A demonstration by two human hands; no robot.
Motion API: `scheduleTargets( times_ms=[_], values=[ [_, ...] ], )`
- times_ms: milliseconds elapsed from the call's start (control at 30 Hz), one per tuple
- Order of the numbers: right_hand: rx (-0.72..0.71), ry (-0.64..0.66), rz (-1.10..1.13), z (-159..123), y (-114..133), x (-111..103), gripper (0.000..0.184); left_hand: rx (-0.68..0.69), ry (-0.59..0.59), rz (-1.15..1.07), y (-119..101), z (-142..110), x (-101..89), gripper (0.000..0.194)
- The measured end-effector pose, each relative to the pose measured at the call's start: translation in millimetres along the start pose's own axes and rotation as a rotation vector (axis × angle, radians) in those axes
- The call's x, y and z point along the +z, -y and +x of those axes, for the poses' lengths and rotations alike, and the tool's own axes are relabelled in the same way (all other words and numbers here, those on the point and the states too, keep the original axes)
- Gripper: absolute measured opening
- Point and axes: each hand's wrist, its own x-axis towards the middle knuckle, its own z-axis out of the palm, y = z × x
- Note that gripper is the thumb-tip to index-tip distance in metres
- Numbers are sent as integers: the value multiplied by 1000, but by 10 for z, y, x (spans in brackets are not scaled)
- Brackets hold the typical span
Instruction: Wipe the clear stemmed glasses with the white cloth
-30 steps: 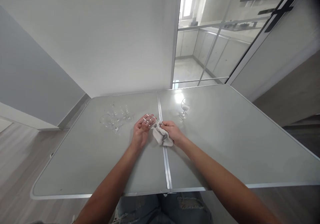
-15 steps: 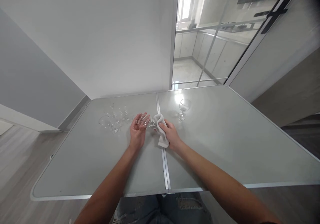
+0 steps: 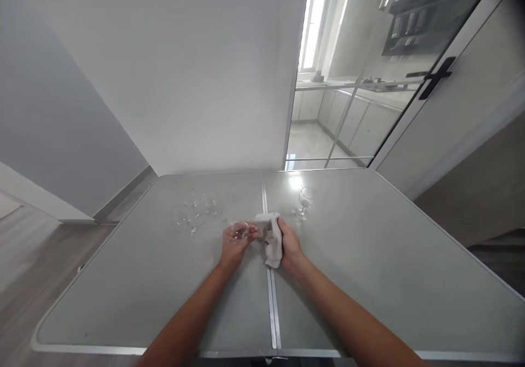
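Note:
My left hand (image 3: 234, 246) is closed around a clear stemmed glass (image 3: 239, 231), which lies on its side with the bowl toward the left and the foot toward the right. My right hand (image 3: 290, 244) grips a white cloth (image 3: 274, 246) beside the foot of that glass. The cloth hangs folded over the table's middle seam, and part of the foot is against it. Whether the cloth wraps the foot fully I cannot tell.
A single stemmed glass (image 3: 304, 202) stands upright on the table (image 3: 369, 268) to the right. Several clear glasses (image 3: 192, 211) are grouped at the left back. A wall borders the far edge, and a glass door (image 3: 348, 99) stands beyond at the right.
My view has tilted up, so everything sits lower. The left fingers have moved from around the bowl toward the stem. The cloth has opened out from its bunched shape near the foot.

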Motion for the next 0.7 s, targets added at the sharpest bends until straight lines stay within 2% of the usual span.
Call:
scheduleTargets(
  times_ms=[33,100,167,233,300,400,500,567,700],
  values=[
    [21,26,18,-17,36,12,43,3,-45,-25,12,1,-18,23],
    [68,167,62,-80,90,58,47,2,-83,-49,37,4,-44,24],
    [96,331,97,-156,95,110,53,3,-64,-36,54,6,-50,23],
    [97,412,87,-205,45,140,52,6,-9,13,63,12,-41,22],
    [61,384,49,-205,-32,136,45,46,31,94,73,26,-30,20],
    [21,300,50,-148,-118,100,43,213,41,240,110,57,-32,16],
    [-2,302,58,-113,-136,72,44,307,29,325,165,62,-64,15],
    [-29,320,13,-116,-134,57,43,282,-3,305,195,42,-92,14],
    [-97,290,-40,-125,-109,36,42,125,-25,203,207,-10,-119,23]
  ],
)
